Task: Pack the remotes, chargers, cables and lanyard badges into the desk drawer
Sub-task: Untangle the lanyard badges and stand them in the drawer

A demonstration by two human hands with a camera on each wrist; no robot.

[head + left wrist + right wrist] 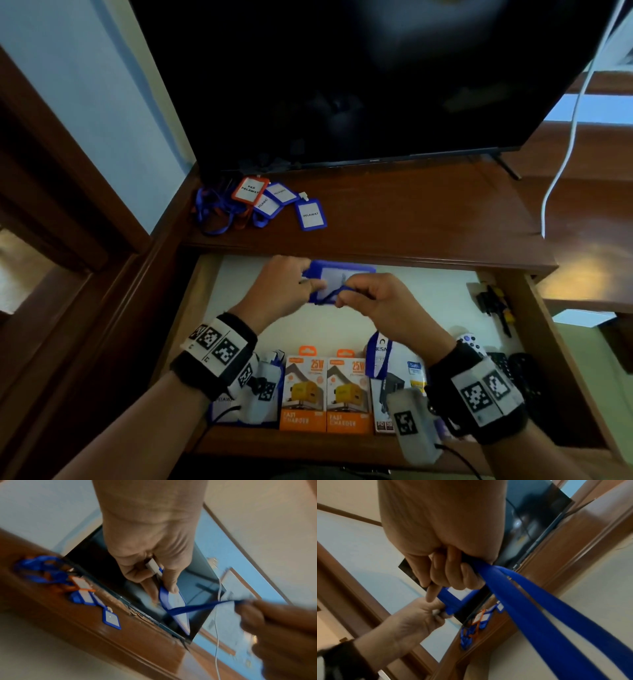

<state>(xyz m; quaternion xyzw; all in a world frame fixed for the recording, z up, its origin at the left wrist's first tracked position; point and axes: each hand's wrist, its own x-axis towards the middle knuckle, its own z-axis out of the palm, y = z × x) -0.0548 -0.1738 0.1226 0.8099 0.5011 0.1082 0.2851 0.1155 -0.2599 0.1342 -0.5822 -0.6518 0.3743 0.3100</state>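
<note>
Above the open drawer [534, 359] my left hand [284, 287] grips one end of a blue badge holder [342, 274] [178, 605] [453, 599]. My right hand [373, 294] [452, 573] pinches its blue lanyard strap [197, 608] [530, 608], which crosses the badge. A pile of several more badges [270, 202] [82, 592] with blue and orange lanyards lies on the desk top at the back left. Two orange charger boxes [325, 390], another charger pack [394, 377] and remotes [507, 363] lie in the drawer's front part.
A dark TV screen [359, 78] stands on the wooden desk [428, 212] behind the drawer. A white cable [568, 137] hangs down at the right. Small tools [493, 305] lie along the drawer's right wall. The drawer's white floor [428, 301] shows bare at the back right.
</note>
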